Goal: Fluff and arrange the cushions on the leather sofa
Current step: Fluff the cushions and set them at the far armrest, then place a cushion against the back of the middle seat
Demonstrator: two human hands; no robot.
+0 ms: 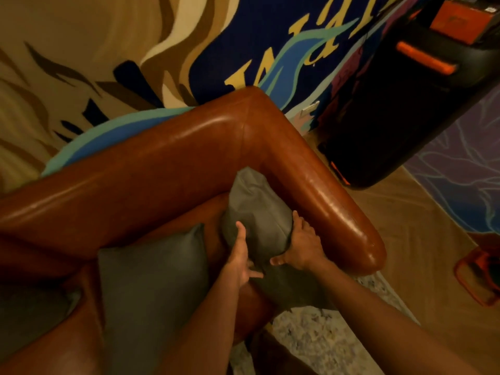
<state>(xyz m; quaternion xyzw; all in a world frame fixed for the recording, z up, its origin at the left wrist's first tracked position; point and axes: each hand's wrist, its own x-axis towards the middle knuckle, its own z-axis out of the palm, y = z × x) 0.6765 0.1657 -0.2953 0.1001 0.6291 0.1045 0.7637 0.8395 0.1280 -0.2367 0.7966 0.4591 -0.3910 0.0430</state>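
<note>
Painted swirls of tan, blue and yellow cover the wall (189, 36) behind a glossy brown leather sofa (151, 163), whose back and armrest meet at a rounded corner. Tucked into that corner stands a grey cushion (257, 209), leaning against the armrest. The left hand (240, 255) lies flat on the cushion's near face, fingers stretched out and loosely spread, pressing rather than gripping. The right hand (303, 244) cups the cushion's right edge, between cushion and armrest, fingers curled around the fabric (thumb pointing toward the left hand). A second grey cushion (154, 288) rests on the seat just to the left, propped against the sofa back. Beyond the armrest stands a large black speaker (400, 112) with orange trim, and a speckled rug (319, 339) covers the floor below.
</note>
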